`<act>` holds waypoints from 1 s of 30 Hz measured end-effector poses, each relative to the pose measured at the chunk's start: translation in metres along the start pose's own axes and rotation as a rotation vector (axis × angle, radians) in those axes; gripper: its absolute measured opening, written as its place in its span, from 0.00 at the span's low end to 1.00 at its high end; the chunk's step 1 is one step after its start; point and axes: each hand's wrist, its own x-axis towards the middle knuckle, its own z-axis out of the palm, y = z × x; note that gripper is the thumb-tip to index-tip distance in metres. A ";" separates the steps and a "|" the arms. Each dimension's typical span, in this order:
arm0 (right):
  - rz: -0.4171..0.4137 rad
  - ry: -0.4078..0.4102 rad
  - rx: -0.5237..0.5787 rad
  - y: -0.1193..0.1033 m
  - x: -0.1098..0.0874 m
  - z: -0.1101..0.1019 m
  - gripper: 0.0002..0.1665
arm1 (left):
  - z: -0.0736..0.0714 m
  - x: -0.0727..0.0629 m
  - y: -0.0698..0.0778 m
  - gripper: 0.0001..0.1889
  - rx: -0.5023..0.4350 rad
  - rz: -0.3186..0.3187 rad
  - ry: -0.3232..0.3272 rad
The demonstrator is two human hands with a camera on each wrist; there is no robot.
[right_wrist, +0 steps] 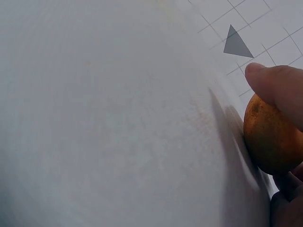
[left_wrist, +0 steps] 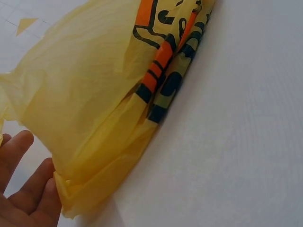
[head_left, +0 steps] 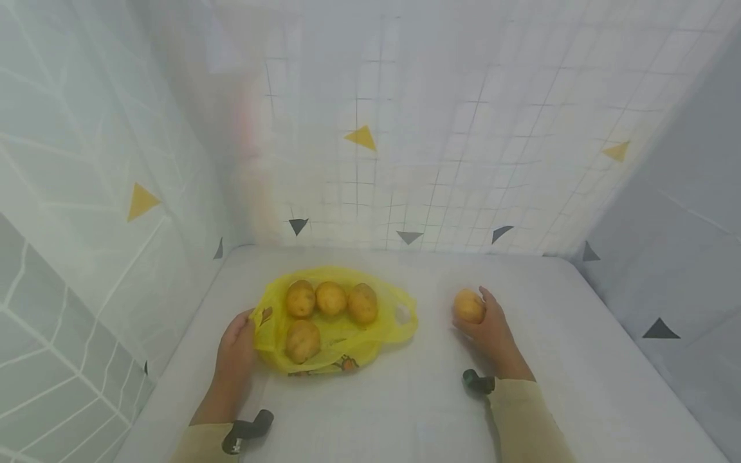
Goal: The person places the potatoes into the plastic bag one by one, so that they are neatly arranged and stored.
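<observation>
A yellow plastic bag [head_left: 341, 334] lies spread on the table, its mouth facing up. Several potatoes [head_left: 303, 341] sit inside it, three in a row at the back and the rest nearer the front left. My left hand [head_left: 236, 341] grips the bag's left edge by the handle; the left wrist view shows its fingers [left_wrist: 35, 189] against the yellow plastic. Off to the right of the bag, my right hand [head_left: 491, 328] holds a single potato [head_left: 469, 307], thumb and fingers round its sides. In the right wrist view that potato [right_wrist: 272, 137] is close to the table surface.
The white-covered table [head_left: 417, 399] runs back to a grid-patterned wall sheet [head_left: 440, 128]. Sheets also hang at the left [head_left: 69, 212] and right [head_left: 677, 244]. The bag's right handle loop [head_left: 408, 315] lies flat, pointing toward my right hand.
</observation>
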 end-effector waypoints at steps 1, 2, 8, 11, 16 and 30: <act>0.002 -0.001 0.002 -0.001 0.000 0.000 0.71 | 0.000 0.000 0.000 0.27 -0.002 0.001 0.000; 0.006 -0.001 0.005 -0.002 -0.001 0.000 0.70 | 0.000 -0.001 0.001 0.27 -0.003 0.003 -0.003; 0.009 -0.012 0.027 -0.006 -0.004 -0.001 0.65 | 0.000 -0.001 0.002 0.28 -0.003 0.001 -0.008; 0.010 -0.014 0.036 -0.006 -0.005 -0.001 0.63 | 0.000 -0.001 0.002 0.27 -0.001 -0.003 -0.007; 0.016 -0.005 0.037 -0.004 -0.003 0.000 0.63 | 0.000 -0.002 0.004 0.27 -0.005 0.005 -0.014; 0.028 -0.006 0.044 -0.007 -0.004 0.002 0.62 | 0.000 -0.001 0.003 0.28 0.015 -0.004 -0.006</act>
